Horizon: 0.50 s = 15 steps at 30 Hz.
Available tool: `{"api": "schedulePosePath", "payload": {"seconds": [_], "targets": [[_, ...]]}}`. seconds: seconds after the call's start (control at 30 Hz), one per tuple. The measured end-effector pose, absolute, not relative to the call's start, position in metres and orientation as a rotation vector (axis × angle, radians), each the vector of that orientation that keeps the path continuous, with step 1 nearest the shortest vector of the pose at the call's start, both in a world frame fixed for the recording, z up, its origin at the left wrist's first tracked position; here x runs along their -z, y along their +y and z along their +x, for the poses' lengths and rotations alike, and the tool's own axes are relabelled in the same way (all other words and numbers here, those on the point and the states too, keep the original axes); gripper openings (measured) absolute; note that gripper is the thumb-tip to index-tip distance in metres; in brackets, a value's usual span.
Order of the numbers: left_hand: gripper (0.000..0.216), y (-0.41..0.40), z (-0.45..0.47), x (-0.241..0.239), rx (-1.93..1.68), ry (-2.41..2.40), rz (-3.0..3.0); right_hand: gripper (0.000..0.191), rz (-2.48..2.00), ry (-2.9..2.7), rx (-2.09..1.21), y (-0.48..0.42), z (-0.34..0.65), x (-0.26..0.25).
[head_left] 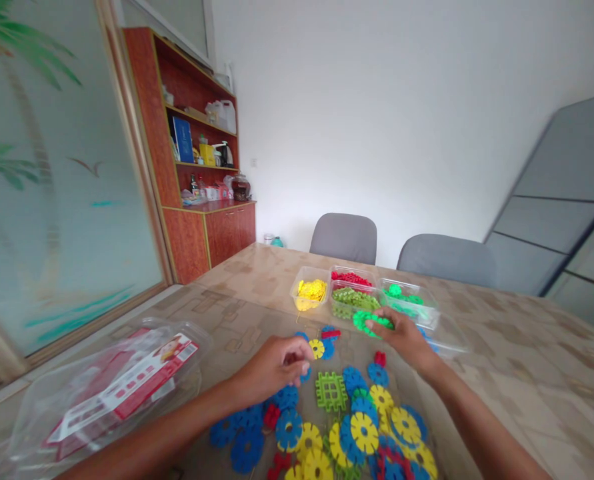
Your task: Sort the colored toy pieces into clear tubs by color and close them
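My right hand (401,333) grips several bright green notched plastic discs (367,323), stacked together in front of the clear boxes. Loosely curled, my left hand (284,360) hovers over the pile, and nothing shows between its fingers. Near its fingertips lies a yellow notched disc (317,349) among blue ones. Between my hands sits a light green square lattice piece (331,391). Closer to me spreads a mixed heap of yellow discs (364,432), blue discs (247,449) and red connector pieces (272,416).
Clear boxes hold yellow pieces (311,289), red pieces (351,279), light green pieces (355,299) and bright green pieces (401,293). A clear plastic package (121,387) with a printed card lies at left. Two grey chairs (344,237) stand behind the table (507,333).
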<state>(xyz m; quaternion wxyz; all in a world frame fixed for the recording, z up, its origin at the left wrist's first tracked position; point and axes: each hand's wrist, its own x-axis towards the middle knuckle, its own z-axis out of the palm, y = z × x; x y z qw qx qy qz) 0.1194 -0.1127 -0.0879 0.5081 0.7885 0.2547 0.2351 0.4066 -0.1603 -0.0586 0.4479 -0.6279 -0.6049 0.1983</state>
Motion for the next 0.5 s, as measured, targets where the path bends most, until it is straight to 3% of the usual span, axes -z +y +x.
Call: {"api": "schedulePosePath", "payload": {"seconds": [0.13,0.33,0.5], "targets": [[0.017,-0.11,0.12,0.085,-0.56,0.655,1.876,0.041,-1.781,-1.22,-0.343,-0.139,0.474,0.045],[0.014,-0.106,0.119,0.088,-0.568,0.651,1.851,0.024,-1.964,-0.972,-0.396,-0.106,0.535,0.041],[0.013,-0.098,0.113,0.086,-0.582,0.741,1.989,0.026,-1.937,-0.906,-0.427,-0.102,0.54,0.045]]}}
